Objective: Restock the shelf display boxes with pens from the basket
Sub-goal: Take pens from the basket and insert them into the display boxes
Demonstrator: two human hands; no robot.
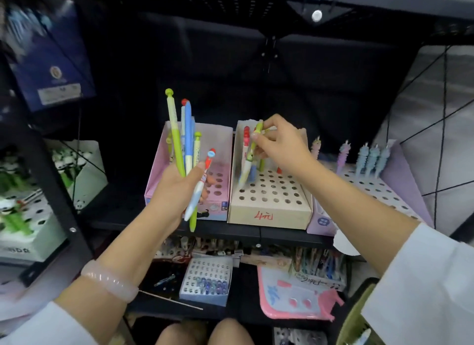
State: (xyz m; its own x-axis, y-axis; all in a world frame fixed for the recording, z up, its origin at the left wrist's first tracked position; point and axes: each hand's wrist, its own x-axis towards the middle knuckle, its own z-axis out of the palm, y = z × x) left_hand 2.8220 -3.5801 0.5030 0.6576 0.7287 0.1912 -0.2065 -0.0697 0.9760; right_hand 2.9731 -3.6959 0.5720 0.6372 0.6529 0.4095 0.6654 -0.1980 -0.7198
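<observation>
Right hand (280, 142) pinches pen (252, 149) over beige box (266, 211).

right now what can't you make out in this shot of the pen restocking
- Basket: head view shows only a green rim at the bottom right, cut off by the frame edge.
- Pen tips in the beige display box: motion-blurred under the right hand.
- Pen count in the left hand: barrels overlap.
- Blue box label: too blurred to read.
</observation>
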